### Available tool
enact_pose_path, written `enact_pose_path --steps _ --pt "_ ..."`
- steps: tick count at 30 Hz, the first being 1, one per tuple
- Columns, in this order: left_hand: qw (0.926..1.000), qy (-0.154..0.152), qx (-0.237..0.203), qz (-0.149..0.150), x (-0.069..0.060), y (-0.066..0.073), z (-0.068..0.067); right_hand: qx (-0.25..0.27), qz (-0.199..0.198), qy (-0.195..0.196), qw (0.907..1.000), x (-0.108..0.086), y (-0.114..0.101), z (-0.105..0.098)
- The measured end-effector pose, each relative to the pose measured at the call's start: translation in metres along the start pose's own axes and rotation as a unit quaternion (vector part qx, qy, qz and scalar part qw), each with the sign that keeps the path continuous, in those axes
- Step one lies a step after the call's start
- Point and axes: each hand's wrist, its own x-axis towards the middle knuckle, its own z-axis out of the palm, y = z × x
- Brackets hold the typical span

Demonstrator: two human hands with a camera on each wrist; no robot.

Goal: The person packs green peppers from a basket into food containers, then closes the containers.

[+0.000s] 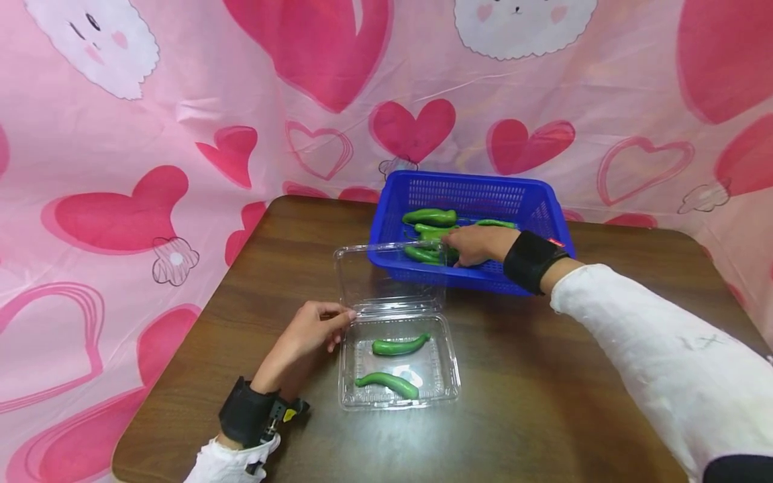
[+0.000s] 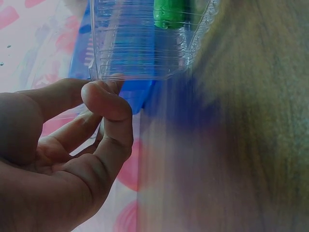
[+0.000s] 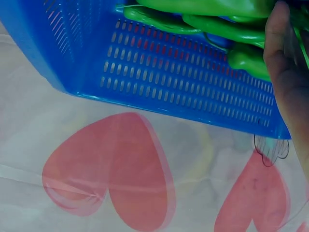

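Observation:
An open clear plastic clamshell box (image 1: 445, 352) lies on the table with its lid raised at the far side. Two green peppers (image 1: 398, 346) rest in its base, apart from each other. My left hand (image 1: 314, 329) pinches the box's left edge near the hinge; in the left wrist view, thumb and fingertips meet at the clear rim (image 2: 140, 72). My right hand (image 1: 480, 243) reaches over the front wall of a blue basket (image 1: 477, 280) among several green peppers (image 1: 430, 217). In the right wrist view its fingers (image 3: 285, 58) touch the peppers (image 3: 207, 7); their grip is partly hidden.
The raised lid (image 1: 386, 278) stands in front of the basket's left part. Brown wooden table (image 1: 543, 376) surrounds the box. A pink heart-printed cloth (image 1: 338, 147) hangs behind the table and on its left side.

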Motion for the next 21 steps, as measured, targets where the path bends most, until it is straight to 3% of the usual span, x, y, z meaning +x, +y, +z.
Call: enact_pose_path --steps 13,21 --pt "0.9999 0.004 0.008 -0.008 0.000 -0.003 -0.002 -0.037 0.024 -0.004 0.9990 0.013 0.001 0.007" --pt "0.9999 0.005 0.008 -0.006 0.001 -0.004 -0.002 -0.059 0.007 0.007 0.9982 0.021 0.001 0.012"
